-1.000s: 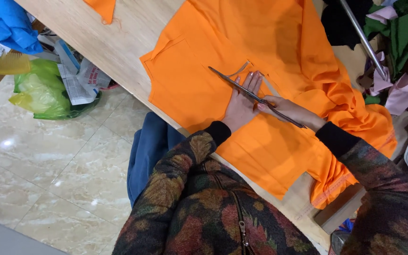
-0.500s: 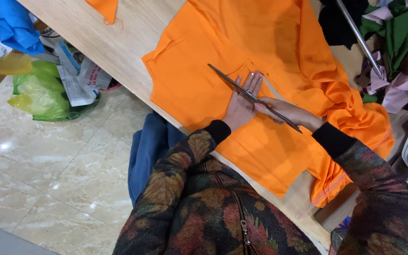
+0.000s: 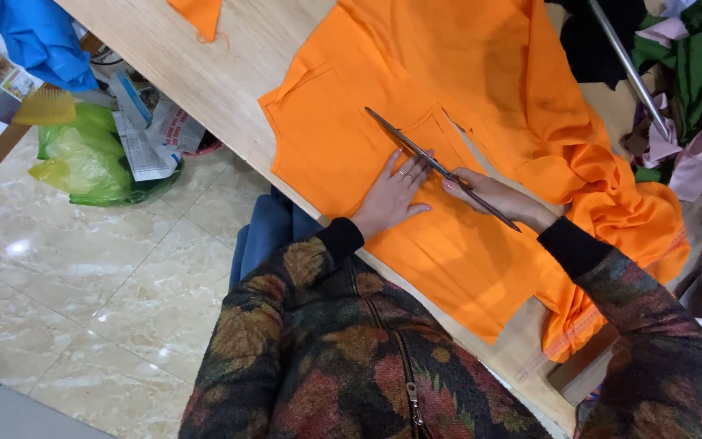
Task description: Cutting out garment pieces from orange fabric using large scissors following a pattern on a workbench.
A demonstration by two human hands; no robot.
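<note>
Pressing orange fabric (image 3: pixel 343 154) flat on a wooden table (image 3: pixel 237 73) with left hand (image 3: pixel 392 195), fingers spread; right hand (image 3: pixel 489 191) closed around long metal scissors (image 3: pixel 440 168) lying diagonally across the cloth

A green plastic bag (image 3: pixel 91 162) and papers (image 3: pixel 152 134) lie on the tiled floor (image 3: pixel 83 309).

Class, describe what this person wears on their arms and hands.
Both arms wear a dark knitted top patterned with orange, red and green leaves, ending in plain black cuffs. The left hand has rings and pink-painted nails; the right hand also shows pink nails.
</note>
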